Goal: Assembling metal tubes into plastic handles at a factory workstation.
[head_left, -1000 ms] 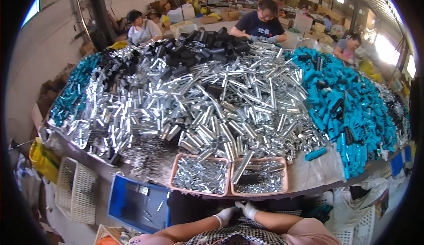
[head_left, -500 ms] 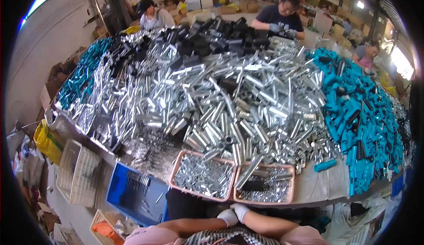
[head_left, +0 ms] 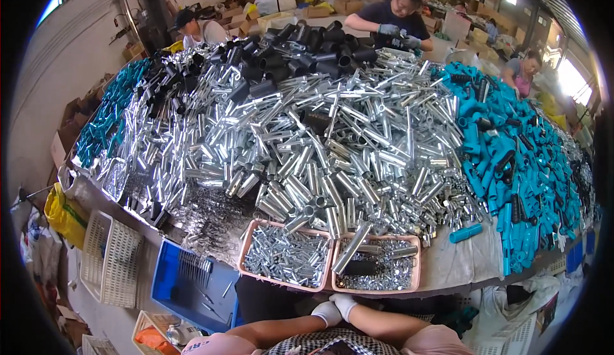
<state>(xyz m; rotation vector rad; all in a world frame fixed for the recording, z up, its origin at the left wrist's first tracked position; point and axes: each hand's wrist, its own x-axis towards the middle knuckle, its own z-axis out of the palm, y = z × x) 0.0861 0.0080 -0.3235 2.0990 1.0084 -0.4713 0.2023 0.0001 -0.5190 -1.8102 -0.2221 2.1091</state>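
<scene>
Both hands wear white gloves and rest together at my lap, just below the table's near edge. My left hand (head_left: pixel 327 313) lies against my right hand (head_left: pixel 344 305), and the fingers of both are mostly hidden. Nothing shows in either one. Right above them on the table stand two pink trays: the left tray (head_left: pixel 241 267) is full of small silver metal pins, the right tray (head_left: pixel 417 272) of small metal bits and a few tubes. A silver metal tube (head_left: pixel 352 250) leans across the right tray's left rim. Behind them spreads a large heap of silver metal tubes (head_left: pixel 288 137).
Black plastic sleeves (head_left: pixel 307 51) top the heap; teal plastic parts (head_left: pixel 511 169) cover the right side. A blue crate (head_left: pixel 167 278) and a white basket (head_left: pixel 109 262) stand left of me. Across the table, a gloved person (head_left: pixel 390 22) handles parts; others sit farther off.
The view has shifted slightly, so the table contents sit a little farther left. My hands stay together in the same place. The person across has moved their gloved hands a little.
</scene>
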